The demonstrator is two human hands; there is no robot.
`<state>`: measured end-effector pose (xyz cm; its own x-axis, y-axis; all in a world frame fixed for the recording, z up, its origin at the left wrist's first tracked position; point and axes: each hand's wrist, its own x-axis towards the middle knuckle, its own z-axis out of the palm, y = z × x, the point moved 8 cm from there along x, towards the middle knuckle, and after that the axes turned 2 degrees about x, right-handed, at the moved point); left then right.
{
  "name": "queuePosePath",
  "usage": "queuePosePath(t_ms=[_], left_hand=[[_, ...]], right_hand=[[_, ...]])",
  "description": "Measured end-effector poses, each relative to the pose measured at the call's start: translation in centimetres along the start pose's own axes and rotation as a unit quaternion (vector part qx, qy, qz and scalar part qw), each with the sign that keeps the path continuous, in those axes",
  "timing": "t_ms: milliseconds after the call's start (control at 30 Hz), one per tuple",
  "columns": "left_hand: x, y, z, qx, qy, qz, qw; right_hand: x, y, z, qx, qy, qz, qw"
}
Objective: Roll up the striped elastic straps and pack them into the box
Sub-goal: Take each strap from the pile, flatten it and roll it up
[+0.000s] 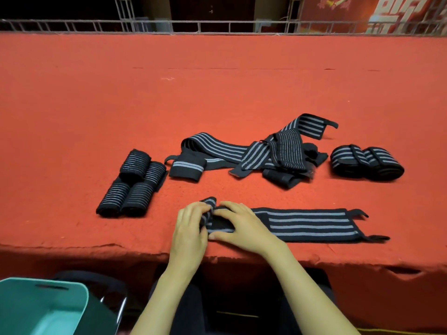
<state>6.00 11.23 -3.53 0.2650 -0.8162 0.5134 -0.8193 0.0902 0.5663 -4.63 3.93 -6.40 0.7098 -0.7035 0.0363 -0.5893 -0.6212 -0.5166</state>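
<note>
Strap lies flat along the near edge of the red table, long axis left to right, free length running off to the right. Left hand and right hand both pinch the started coil at its left end, though the fingers hide how tight it is. Beyond it lie loose straps, flanked by finished rolls and a rolled pair. The teal box sits below the table, nearer the left hand.

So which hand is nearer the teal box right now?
Left. The left hand grips the rolled end of the strap, up and right of the box; the right hand holds the same strap just beyond it, farther right.
</note>
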Motion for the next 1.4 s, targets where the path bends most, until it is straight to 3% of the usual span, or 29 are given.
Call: queuePosePath(t_ms=[133,233,433,700,967,1200,1333,1400], left_hand=[[-0.2,1.4,2.0,-0.029,-0.151,0.038,0.987],[0.0,1.2,2.0,-0.087,-0.197,0.000,0.976],[0.9,-1.1,1.3,-0.189,-0.117,-0.161,0.962],[-0.1,-1.8,2.7,-0.137,-0.083,-0.233,0.959],[0.5,3.6,2.9,-0.042,0.002,-0.108,0.993],[1.1,7.4,6.1,-0.046,-0.093,0.063,0.993],[0.9,8.7,7.0,-0.110,-0.133,0.063,0.983],[1.4,7.9,6.5,-0.157,-0.124,0.019,0.980]], right_hand=[[-2.3,3.5,-2.1,0.008,0.013,0.024,1.000],[-4.1,5.9,-3.4,0.010,0.051,0.040,0.998],[-5.0,6.3,-3.4,-0.010,0.063,0.039,0.997],[-5.2,6.0,-3.5,-0.021,0.090,0.049,0.995],[-5.5,6.3,-3.6,0.008,0.089,0.063,0.994],[-6.8,8.4,-5.3,0.025,0.035,0.078,0.996],[-7.9,10.3,-6.3,0.017,0.054,0.083,0.995],[-8.2,10.5,-6.3,0.014,0.067,0.082,0.994]])
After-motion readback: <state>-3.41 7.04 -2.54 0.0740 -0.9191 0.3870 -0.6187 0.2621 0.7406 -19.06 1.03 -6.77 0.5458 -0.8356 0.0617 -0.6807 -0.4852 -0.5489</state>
